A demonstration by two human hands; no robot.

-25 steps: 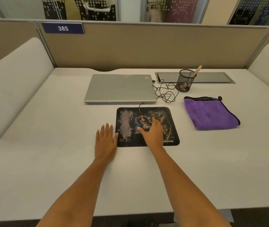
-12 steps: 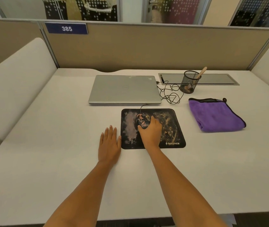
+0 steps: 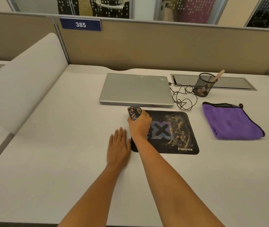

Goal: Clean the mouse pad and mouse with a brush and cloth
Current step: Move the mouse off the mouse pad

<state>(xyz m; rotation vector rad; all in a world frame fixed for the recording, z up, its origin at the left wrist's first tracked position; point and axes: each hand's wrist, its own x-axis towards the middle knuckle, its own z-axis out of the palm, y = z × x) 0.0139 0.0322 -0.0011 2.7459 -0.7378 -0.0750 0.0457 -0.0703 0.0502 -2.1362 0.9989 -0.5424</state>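
My right grip (image 3: 139, 126) clasps mouse (image 3: 133, 112) at mouse pad (image 3: 179, 141) far-left corner | left grip (image 3: 119, 146) flat, empty, beside pad | brush (image 3: 219, 75) beyond far-right corner

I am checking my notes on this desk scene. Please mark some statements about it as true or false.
1. The right hand grips the mouse. True.
2. The laptop is open. False: it is closed.
3. The brush stands in the mesh cup. True.
4. The purple cloth lies on the mouse pad. False: it lies on the table, right of the pad.
5. The left hand holds the brush. False: it rests flat on the table.
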